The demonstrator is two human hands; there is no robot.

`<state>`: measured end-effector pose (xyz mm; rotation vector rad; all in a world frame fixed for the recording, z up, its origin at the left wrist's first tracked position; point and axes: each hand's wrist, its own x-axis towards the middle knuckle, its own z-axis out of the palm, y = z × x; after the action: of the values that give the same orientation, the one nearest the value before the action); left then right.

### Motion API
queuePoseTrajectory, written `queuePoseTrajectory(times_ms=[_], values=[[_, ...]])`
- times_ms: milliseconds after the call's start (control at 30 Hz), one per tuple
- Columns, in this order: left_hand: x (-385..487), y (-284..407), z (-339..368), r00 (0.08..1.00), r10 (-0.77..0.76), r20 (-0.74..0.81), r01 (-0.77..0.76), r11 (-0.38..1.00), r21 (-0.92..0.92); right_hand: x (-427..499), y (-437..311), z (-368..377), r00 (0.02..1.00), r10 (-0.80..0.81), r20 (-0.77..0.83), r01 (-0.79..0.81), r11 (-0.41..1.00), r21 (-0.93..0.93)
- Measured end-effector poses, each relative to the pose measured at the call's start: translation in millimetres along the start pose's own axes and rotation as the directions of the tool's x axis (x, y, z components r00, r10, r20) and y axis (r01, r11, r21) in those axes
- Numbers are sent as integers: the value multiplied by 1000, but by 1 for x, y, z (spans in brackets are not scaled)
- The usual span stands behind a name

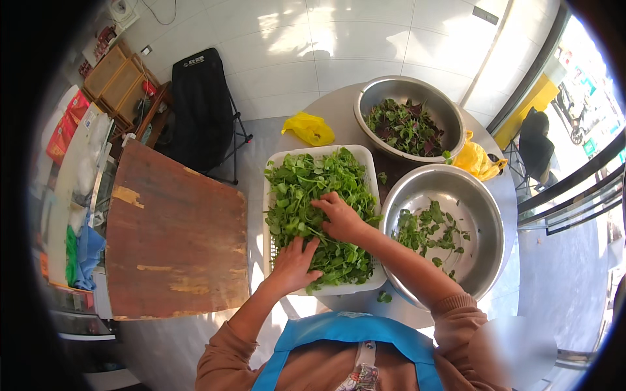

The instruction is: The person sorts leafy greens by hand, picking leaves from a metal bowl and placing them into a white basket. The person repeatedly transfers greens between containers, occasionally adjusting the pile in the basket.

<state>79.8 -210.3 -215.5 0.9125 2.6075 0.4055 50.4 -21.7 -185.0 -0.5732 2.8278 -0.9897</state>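
A white plastic basket (373,166) stands before me, heaped with leafy green sprigs (313,183). My left hand (295,266) rests at the near left of the heap, fingers spread and their tips among the leaves. Over the middle of the heap, my right hand (341,218) touches the greens with bent fingers; whether it grips any stems is hidden. Beneath my right forearm is a steel basin (477,205) with loose green leaves (430,227) on its bottom. Behind it, a second steel basin (452,112) holds green and purplish leaves (408,124).
The basket and basins share a round table (337,100). A yellow plastic bag (309,128) lies behind the basket, another yellow bag (477,159) beside the basins. To the left are a worn wooden board (176,234) and a black folding chair (203,107). Glass doors (572,200) stand at right.
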Motion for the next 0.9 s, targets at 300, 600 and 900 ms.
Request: queuePoseTrajectory(times_ms=[300, 600, 900], values=[[-26, -11, -78, 990, 103, -101, -126, 959, -253, 19, -5, -57, 951, 5, 310, -50, 989, 137], [-35, -19, -103, 995, 99, -11, -86, 798, -596, 45, 23, -84, 998, -18, 62, -28, 740, 672], [-32, -87, -63, 897, -277, -345, -115, 607, -786, -24, 72, -83, 971, 220, -90, -148, 855, 498]])
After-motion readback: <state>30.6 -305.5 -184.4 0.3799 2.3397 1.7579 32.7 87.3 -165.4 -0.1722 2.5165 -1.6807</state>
